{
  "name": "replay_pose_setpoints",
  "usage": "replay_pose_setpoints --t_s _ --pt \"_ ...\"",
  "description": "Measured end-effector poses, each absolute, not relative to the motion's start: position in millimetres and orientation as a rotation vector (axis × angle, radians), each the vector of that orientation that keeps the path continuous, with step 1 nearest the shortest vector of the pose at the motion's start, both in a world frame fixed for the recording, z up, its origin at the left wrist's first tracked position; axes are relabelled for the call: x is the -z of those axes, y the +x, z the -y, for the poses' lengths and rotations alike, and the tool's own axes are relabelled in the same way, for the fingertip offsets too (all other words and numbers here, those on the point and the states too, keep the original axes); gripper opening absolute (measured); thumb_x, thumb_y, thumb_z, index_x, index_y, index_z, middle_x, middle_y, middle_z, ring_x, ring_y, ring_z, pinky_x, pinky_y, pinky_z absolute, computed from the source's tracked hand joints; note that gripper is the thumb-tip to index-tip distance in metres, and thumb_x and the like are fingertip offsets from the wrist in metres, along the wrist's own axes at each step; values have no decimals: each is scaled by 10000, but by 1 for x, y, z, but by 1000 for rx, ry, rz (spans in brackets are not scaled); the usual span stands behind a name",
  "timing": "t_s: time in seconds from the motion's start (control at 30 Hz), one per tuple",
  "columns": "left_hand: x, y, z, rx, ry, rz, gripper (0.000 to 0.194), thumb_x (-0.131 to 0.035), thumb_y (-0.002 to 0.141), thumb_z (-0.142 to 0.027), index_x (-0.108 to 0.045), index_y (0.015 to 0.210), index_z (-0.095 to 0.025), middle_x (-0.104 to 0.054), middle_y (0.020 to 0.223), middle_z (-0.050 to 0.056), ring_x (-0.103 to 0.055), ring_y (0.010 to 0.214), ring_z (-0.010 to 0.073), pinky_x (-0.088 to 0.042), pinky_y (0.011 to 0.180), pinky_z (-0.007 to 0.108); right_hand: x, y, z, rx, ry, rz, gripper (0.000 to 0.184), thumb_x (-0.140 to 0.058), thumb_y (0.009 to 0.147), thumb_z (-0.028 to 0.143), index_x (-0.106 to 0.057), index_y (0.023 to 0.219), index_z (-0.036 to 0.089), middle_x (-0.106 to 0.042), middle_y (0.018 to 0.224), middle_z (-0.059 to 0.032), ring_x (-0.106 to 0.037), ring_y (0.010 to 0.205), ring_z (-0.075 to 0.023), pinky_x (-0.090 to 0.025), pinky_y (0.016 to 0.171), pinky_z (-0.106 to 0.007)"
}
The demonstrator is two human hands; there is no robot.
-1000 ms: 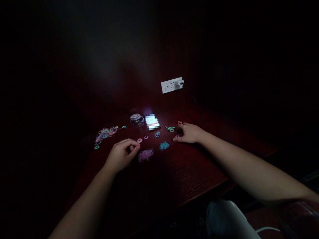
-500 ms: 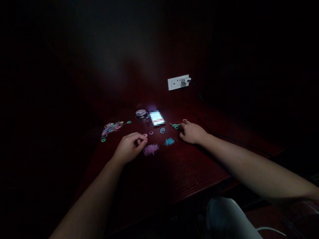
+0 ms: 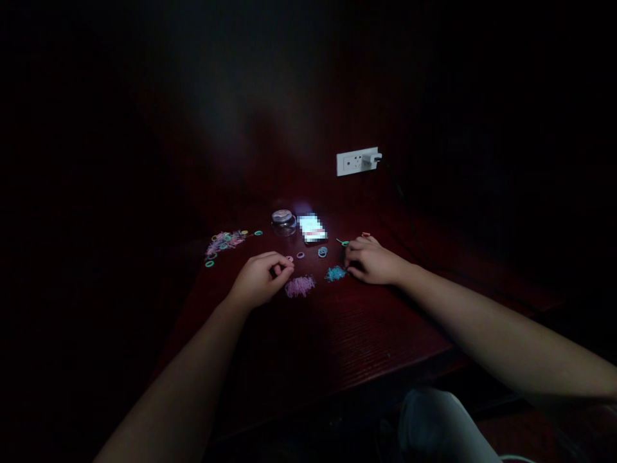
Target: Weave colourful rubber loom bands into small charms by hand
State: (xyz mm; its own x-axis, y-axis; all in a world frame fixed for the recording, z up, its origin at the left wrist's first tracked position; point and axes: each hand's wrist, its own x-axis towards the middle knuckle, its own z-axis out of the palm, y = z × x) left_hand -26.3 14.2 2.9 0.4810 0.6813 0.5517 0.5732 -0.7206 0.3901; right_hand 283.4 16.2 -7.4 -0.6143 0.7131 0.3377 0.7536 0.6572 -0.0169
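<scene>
My left hand rests at the left of the purple pile of small elastic bands, thumb and fingertips pinched together; whatever they may hold is hidden. A pink hair tie shows just beyond its fingertips, with a purple hair tie beside that. My right hand is curled downward at the right edge of the blue pile of small elastic bands, its fingertips too dim to show a hold. It partly covers the green hair ties. Blue hair ties lie between the hands.
A lit phone and a clear lidded jar stand at the back. Mixed coloured bands are heaped at the left. A wall socket holds a plug with a dark cable. The dark red table has its front edge near my knee.
The whole view has shifted, so things sit farther right. My right hand has moved from beside the green hair ties towards the blue pile, covering most of them. My left hand stays pinched.
</scene>
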Motion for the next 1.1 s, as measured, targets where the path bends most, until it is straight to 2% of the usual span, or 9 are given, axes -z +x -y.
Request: replay_pose_setpoints --t_s 0.27,0.57,0.63,0.7,0.77,0.87,1.0,1.1 --pt "-4 -26 -14 -1038 2564 -1134 135 -587 852 -276 -687 821 -190 -636 737 4 -573 655 113 -458 655 247 8 275 -15 100 -1091 2567 121 -587 821 220 -696 857 185 -621 927 -80 -524 913 -233 -329 881 -392" --pt "-1 -34 -21 -1085 2540 -1268 169 -578 857 -319 -695 834 -199 -668 761 15 -588 646 132 -467 635 260 4 277 -14 74 -1102 2516 125 -569 830 214 -687 861 186 -640 923 -77 -548 925 -238 -328 902 -417" --pt "4 -45 -29 -1107 2470 -1469 202 -553 870 -338 -701 877 -201 -699 830 30 -623 707 157 -493 679 278 3 283 -15 108 -1120 2463 146 -542 846 222 -681 872 187 -643 916 -80 -558 925 -244 -338 899 -431" --pt "12 -58 -40 -1039 2366 -1725 244 -500 893 -319 -699 951 -190 -720 953 54 -659 854 188 -510 813 309 4 291 -19 111 -1109 2411 161 -522 862 242 -673 880 191 -648 917 -83 -570 910 -242 -375 854 -408" --pt "21 -72 -50 -819 2241 -1983 308 -466 904 -292 -674 1088 -158 -688 1148 93 -630 1064 223 -463 974 344 6 301 -26 100 -1085 2357 161 -525 861 266 -670 891 203 -654 928 -81 -583 901 -240 -398 840 -402" --pt "35 -88 -61 -692 2183 -2109 358 -505 879 -279 -661 1147 -101 -640 1251 149 -573 1190 268 -411 1056 375 4 314 -36 27 -1047 2290 173 -532 863 311 -665 851 200 -658 888 -83 -604 838 -231 -443 795 -382" --pt "47 -91 -69 -618 2170 -2136 409 -451 912 -274 -604 1260 -125 -520 1412 109 -453 1331 232 -332 1130 343 0 326 -39 -80 -1107 2169 250 -513 888 370 -661 823 179 -654 893 -105 -619 837 -238 -476 783 -378" --pt "50 -89 -72 -613 2132 -2173 433 -427 926 -319 -560 1314 -181 -478 1455 66 -412 1359 223 -312 1143 367 1 331 -41 -121 -1142 2111 271 -516 888 399 -667 833 181 -651 907 -97 -626 841 -237 -484 792 -378"
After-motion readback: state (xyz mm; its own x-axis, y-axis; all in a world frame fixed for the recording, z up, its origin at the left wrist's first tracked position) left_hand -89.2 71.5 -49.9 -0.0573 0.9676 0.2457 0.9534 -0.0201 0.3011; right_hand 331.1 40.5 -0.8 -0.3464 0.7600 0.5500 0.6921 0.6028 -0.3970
